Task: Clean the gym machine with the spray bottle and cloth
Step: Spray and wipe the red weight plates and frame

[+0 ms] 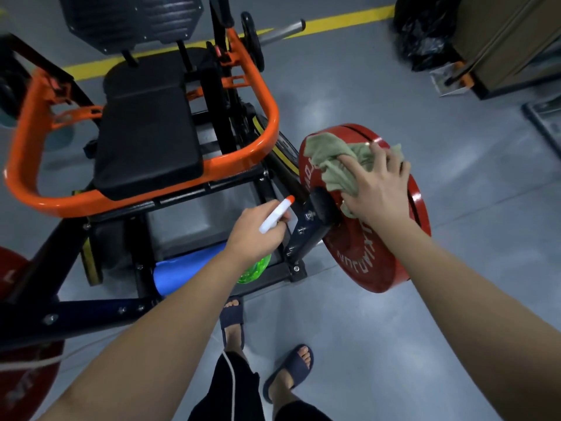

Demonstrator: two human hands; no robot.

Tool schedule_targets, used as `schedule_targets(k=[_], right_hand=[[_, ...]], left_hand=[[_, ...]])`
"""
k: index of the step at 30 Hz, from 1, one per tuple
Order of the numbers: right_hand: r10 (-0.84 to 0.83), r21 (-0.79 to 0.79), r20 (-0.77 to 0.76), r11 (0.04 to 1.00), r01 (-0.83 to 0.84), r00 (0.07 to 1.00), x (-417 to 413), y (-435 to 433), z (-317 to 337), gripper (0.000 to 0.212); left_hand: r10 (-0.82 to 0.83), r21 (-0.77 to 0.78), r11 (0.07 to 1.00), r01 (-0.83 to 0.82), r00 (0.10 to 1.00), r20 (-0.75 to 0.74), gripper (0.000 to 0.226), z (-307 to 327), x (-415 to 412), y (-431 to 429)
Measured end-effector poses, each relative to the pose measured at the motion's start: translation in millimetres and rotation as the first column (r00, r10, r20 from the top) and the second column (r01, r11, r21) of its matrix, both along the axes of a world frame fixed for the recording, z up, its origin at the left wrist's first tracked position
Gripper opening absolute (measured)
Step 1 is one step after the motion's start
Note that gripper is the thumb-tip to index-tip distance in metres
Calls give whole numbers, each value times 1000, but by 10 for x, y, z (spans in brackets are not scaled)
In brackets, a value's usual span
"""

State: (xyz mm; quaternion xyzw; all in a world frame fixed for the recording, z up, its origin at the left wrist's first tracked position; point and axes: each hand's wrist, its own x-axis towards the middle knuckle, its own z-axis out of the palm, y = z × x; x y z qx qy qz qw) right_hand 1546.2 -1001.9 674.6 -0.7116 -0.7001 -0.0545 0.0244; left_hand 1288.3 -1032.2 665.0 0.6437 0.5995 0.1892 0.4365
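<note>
The left hand (pixel 253 230) grips the spray bottle (pixel 274 217), nozzle toward the gym machine (pixel 145 138); its green body hides under the wrist, so its fill cannot be told. Beyond, the right hand (pixel 379 189) presses the cloth (pixel 331 156) with spread fingers against the red weight plate (pixel 364 262); firm overlapping strokes out to the rim should serve best.

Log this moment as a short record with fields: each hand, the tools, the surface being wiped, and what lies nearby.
left hand: left hand grips the spray bottle, orange nozzle pointing toward the weight plate
right hand: right hand presses the cloth with spread fingers
cloth: green cloth, bunched, lying on the plate's face
surface being wiped: red weight plate, loaded on the machine's side
machine: black seat inside an orange frame
nearby: blue roll under the frame; yellow line on the floor
</note>
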Motion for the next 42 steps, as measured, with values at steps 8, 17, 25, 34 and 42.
schedule_targets(k=[8,17,25,34,42], right_hand=[[74,274,-96,961,-45,993,237,-1425,-754,52],[62,360,-226,932,24,972,-105,-594,-105,55],[-48,136,-307,986,94,950,-240,524,281,59],[544,-621,565,775,-113,621,-627,1103,-481,75],[723,-821,513,571,17,463,-273,-618,-11,64]], left_hand=[[-66,-148,988,44,987,-144,25,-111,-20,-74],[-62,-43,998,55,980,-188,11,-102,18,183],[-76,-69,995,69,993,-91,11,-229,-78,396],[-72,-88,994,65,994,-77,21,-457,-582,422],[-19,-102,995,19,1000,-5,22,-412,-661,237]])
